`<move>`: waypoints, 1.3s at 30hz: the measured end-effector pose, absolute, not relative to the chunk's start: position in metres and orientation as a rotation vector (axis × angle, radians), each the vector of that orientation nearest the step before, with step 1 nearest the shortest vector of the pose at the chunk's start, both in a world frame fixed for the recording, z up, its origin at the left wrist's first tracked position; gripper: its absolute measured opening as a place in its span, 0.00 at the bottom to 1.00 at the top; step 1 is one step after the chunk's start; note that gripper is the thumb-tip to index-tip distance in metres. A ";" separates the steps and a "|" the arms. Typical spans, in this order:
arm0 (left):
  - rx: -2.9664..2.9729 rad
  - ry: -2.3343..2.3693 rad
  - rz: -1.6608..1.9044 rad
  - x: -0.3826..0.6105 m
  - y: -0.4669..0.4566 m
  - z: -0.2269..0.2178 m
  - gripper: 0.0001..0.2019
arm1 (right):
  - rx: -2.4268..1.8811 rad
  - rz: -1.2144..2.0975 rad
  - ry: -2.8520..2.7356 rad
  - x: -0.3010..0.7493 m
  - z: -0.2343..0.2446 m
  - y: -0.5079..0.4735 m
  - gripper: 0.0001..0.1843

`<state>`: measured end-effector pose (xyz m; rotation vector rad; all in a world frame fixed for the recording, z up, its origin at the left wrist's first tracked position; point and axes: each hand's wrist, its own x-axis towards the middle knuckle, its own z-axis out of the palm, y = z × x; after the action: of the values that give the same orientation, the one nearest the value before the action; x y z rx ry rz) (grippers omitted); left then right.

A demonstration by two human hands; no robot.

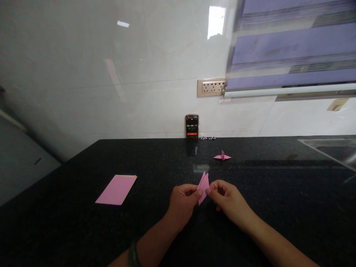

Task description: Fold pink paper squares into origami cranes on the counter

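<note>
"So, what do you count from your distant seat?"

"I count one narrow, pointed, folded pink paper (204, 183), held tilted above or on the counter; which, I cannot tell. The left hand (181, 205) grips its left side between thumb and fingers. The right hand (233, 202) pinches its right edge."

"And the other things?"

"I see one small pink paper bird (223, 156) behind the hands, and at left one flat pile of pink paper sheets (116, 190); their number I cannot tell. One upright phone with dark screen (192, 129) has one black-and-white strap (207, 138) just beside it."

"And the room?"

"The black, speckled, shiny stone counter (155, 159) meets one glossy white wall (150, 107), with one beige socket plate (213, 88) and one purple striped blind (278, 48)."
</note>
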<state>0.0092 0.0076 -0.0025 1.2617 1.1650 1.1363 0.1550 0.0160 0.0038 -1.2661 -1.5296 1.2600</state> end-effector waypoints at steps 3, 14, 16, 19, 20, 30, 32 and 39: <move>1.250 1.158 1.132 0.010 0.008 -0.002 0.10 | -1.239 1.352 -1.479 0.154 0.004 0.016 0.07; 1.232 1.128 1.119 0.008 0.009 0.000 0.10 | -1.240 1.247 -1.606 0.157 0.000 0.020 0.10; 1.250 1.147 1.113 0.008 0.009 0.000 0.10 | -1.278 1.135 -1.651 0.158 -0.002 0.019 0.10; 1.277 1.157 1.115 0.009 0.008 -0.001 0.10 | -1.326 0.906 -1.731 0.157 -0.004 0.018 0.10; 1.292 1.154 1.116 0.010 0.007 -0.002 0.10 | -1.340 0.838 -1.753 0.156 -0.005 0.018 0.11; 1.270 1.149 1.105 0.016 0.004 -0.003 0.10 | -1.409 0.495 -1.865 0.152 -0.008 0.012 0.10; 1.134 1.110 1.136 0.017 0.005 -0.002 0.09 | -1.355 0.521 -1.852 0.150 -0.005 0.010 0.07; 0.881 0.987 1.100 0.014 0.005 0.000 0.14 | -1.250 0.560 -1.814 0.148 -0.002 0.008 0.05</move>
<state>0.0142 0.0050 0.0002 0.8811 0.9869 1.0999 0.1479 0.0081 -0.0024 -1.2495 -1.8140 0.5602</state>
